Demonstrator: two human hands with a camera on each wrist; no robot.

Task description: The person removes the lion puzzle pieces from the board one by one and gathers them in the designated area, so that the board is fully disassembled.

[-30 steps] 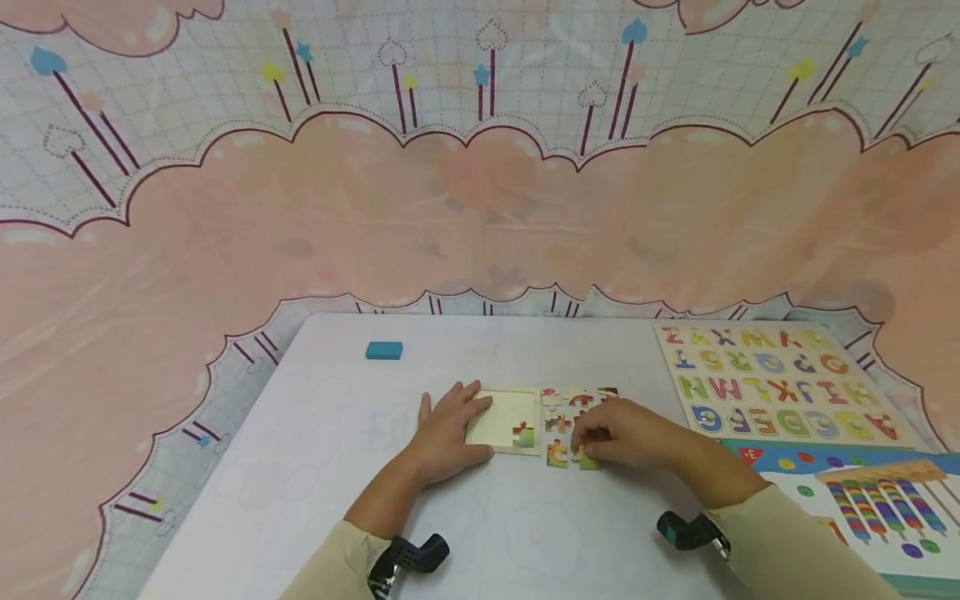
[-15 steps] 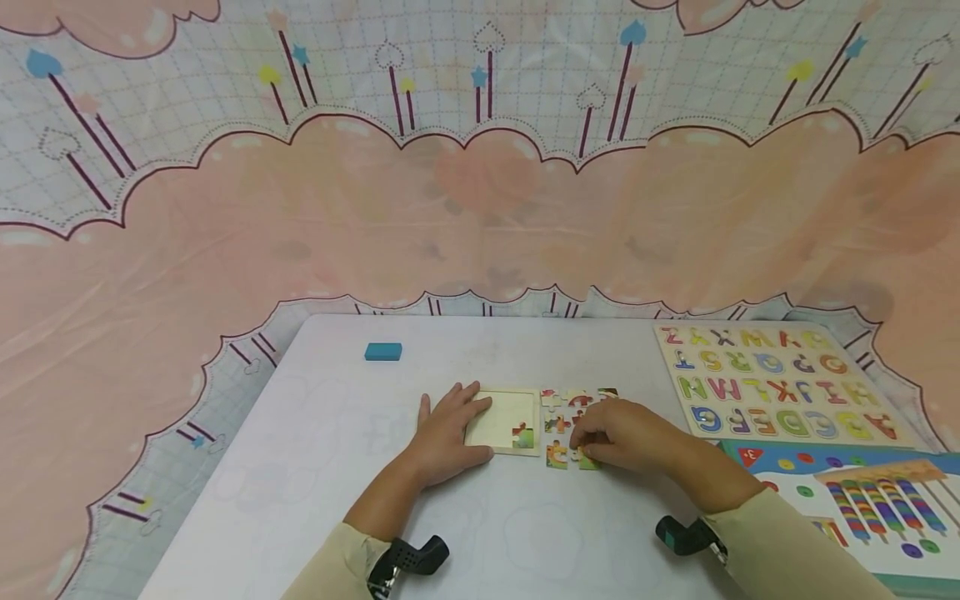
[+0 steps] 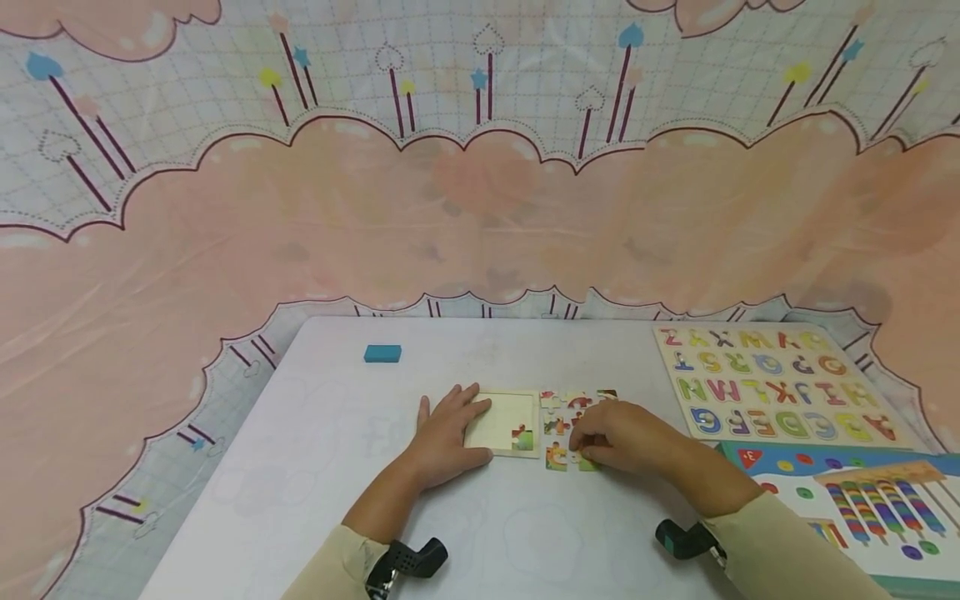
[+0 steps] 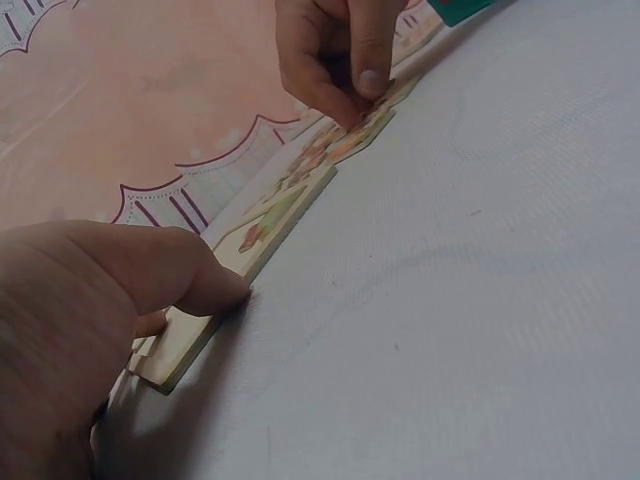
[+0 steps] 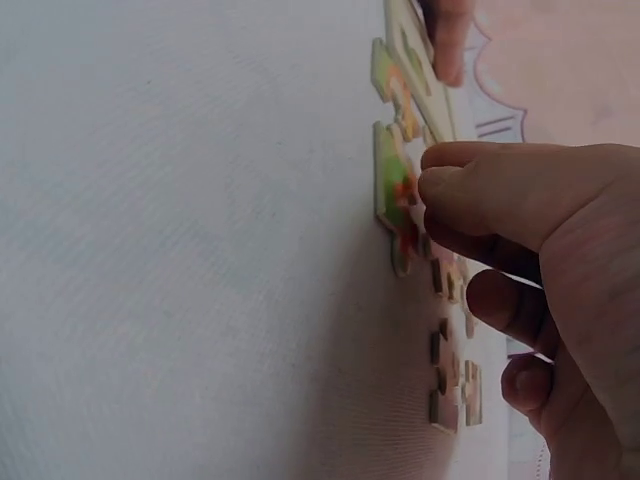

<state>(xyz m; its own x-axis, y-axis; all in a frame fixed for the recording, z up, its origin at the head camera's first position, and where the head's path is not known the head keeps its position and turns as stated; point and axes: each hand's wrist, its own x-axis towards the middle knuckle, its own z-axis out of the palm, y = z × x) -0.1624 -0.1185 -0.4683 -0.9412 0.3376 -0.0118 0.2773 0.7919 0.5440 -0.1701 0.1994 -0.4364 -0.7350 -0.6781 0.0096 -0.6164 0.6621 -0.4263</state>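
Observation:
My left hand rests spread over the left side of a shallow wooden puzzle tray. Its thumb presses the tray's near edge, and the other fingers reach over the far side. One puzzle piece, green and red, lies in the tray's near right corner. To the right, my right hand bends over several loose picture pieces. Thumb and forefinger pinch a green and red puzzle piece at the near side of the group, partly covered by the fingers. Beside it lies an orange and green piece.
An alphabet board with coloured letters lies at the right of the white table. In front of it is a box printed with colourful beads. A teal block sits toward the back left.

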